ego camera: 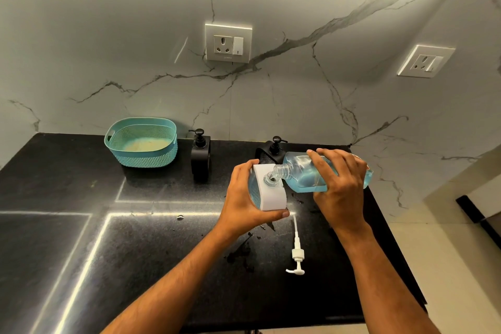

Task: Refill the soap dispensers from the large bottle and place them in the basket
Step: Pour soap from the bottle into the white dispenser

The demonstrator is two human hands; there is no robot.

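Pouring is what you are in the middle of, so the task looks to be in its early or middle part. Your left hand [250, 198] has its grip wrapped round the white dispenser [271, 188], thumb at the near corner and fingers over the far side, holding it tipped above the table [162, 266]. Your right hand [340, 183] grips the large bottle [303, 173] from above, fingers curled over its clear body, and it lies almost on its side with the threaded neck meeting the dispenser's open mouth.

Blue soap shows in the lower half of the bottle, and the same blue shows through the dispenser's clear side under your left palm, so some soap is already in. How full it is I cannot tell.

The white pump [296, 260] lies on the table just in front of the dispenser, tube pointing away from you. It has yet to be screwed back on.

Two black dispensers wait at the back: one [200, 156] stands just right of the basket [141, 142], the other [272, 149] sits behind the white one, partly hidden. Both have pumps fitted; whether they have been filled is not visible.

The teal basket at the back left holds no dispenser, so every placement is still ahead of you. Dark wet marks spot the table near your left wrist.
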